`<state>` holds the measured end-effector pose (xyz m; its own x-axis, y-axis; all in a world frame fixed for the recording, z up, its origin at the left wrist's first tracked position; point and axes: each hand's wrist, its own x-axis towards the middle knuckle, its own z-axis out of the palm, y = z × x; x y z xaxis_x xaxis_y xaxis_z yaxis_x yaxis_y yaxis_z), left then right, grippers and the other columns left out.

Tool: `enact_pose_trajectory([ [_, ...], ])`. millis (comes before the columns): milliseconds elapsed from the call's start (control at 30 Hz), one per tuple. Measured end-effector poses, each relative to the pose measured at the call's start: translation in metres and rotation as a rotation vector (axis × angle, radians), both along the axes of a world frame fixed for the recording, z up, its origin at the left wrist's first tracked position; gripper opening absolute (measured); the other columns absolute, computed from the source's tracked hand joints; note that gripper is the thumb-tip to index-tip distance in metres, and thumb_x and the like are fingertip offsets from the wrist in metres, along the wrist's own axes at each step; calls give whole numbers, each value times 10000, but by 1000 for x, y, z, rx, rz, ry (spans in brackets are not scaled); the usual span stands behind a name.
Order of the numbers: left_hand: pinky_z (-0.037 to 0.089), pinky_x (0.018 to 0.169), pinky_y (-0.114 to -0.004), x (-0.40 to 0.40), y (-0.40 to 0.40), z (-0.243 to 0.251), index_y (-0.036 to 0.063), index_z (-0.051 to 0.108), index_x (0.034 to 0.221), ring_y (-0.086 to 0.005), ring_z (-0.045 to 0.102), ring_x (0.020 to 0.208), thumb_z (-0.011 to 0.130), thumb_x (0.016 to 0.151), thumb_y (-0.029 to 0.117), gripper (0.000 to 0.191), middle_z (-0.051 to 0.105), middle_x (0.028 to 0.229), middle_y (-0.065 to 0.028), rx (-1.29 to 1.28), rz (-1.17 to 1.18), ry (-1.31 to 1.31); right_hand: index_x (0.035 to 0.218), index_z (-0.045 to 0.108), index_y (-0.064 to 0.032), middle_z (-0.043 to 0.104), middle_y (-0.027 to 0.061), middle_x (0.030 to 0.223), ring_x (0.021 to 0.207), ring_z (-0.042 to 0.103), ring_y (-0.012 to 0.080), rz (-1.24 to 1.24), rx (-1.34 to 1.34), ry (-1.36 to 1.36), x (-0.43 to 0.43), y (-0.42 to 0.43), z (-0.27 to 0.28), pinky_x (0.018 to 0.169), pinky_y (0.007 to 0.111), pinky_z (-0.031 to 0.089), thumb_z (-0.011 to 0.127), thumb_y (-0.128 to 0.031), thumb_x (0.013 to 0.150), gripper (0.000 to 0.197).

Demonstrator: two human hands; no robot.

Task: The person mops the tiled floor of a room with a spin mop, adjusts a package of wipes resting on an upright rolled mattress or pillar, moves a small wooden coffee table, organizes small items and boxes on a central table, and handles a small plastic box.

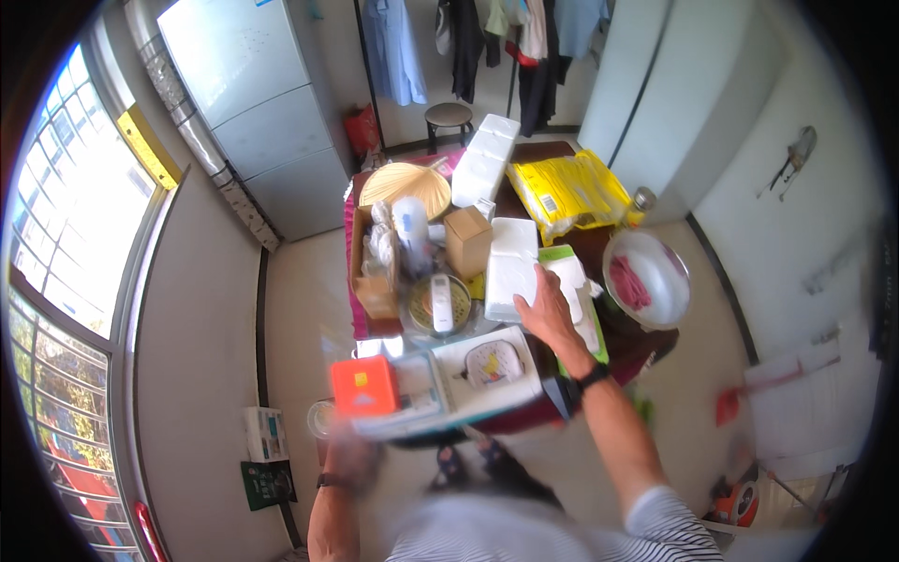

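My right hand (550,309) reaches over the table with thumb and index finger spread. It is at the right edge of a white wrapped paper-like pack (510,284); whether it grips the pack cannot be told. Right beside that hand lie white packs on a green wrapper (570,277). My left hand (351,446), blurred by motion, is at the table's near left corner, just below an orange-red box (364,386); its fingers cannot be made out. Between the hands a white tray-like box (449,407) carries a small bowl-shaped item with a yellow print (493,364).
Farther back are a palm-leaf fan (404,186), a long white pack (486,160), a yellow plastic package (572,193) and a cardboard box (468,239). A white handheld device (441,302) lies on a round tin. At right stands a metal basin (664,281) with a pink cloth (629,283).
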<state>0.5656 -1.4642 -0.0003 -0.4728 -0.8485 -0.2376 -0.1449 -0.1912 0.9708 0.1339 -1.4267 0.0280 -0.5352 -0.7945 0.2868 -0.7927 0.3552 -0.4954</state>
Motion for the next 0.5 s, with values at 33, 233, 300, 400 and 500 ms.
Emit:
enact_pose_trajectory([
  [33, 506, 887, -358, -8, 3, 20, -9, 561, 1232, -246, 623, 1064, 529, 976, 373, 462, 654, 1153, -130, 228, 129, 129, 1372, 379, 42, 457, 298, 1308, 1132, 520, 474, -42, 75, -44, -2, -15, -3, 963, 506, 467, 720, -264, 825, 713],
  [233, 409, 1024, -472, 40, -12, -21, -65, 348, 1431, -366, 485, 1273, 429, 919, 705, 927, 485, 1394, -235, 477, 486, 147, 1248, 559, -18, 514, 184, 1276, 1146, 513, 408, -12, 304, 85, -8, -44, -27, 938, 525, 466, 701, -303, 837, 520],
  [300, 354, 1069, -521, 78, -12, -59, -85, 247, 1490, -409, 407, 1342, 423, 865, 790, 1090, 385, 1485, -272, 488, 544, 53, 1174, 603, -17, 541, 160, 1225, 1132, 510, 385, 57, 326, 90, 4, -37, -28, 933, 505, 462, 701, -270, 835, 434],
  [400, 375, 1052, -507, 120, 3, -101, -80, 274, 1479, -399, 439, 1315, 418, 872, 785, 1066, 423, 1457, -261, 525, 622, 110, 1133, 606, -19, 547, 156, 1203, 1118, 511, 388, 54, 241, 230, 13, -29, -25, 950, 484, 442, 724, -201, 792, 405],
  [500, 397, 1035, -510, 137, 24, -114, -69, 299, 1469, -387, 480, 1268, 439, 868, 779, 1049, 465, 1416, -243, 585, 703, 89, 1120, 598, -8, 531, 162, 1215, 1114, 506, 363, 42, 42, 282, 10, -24, -24, 941, 494, 437, 718, -209, 807, 391],
])
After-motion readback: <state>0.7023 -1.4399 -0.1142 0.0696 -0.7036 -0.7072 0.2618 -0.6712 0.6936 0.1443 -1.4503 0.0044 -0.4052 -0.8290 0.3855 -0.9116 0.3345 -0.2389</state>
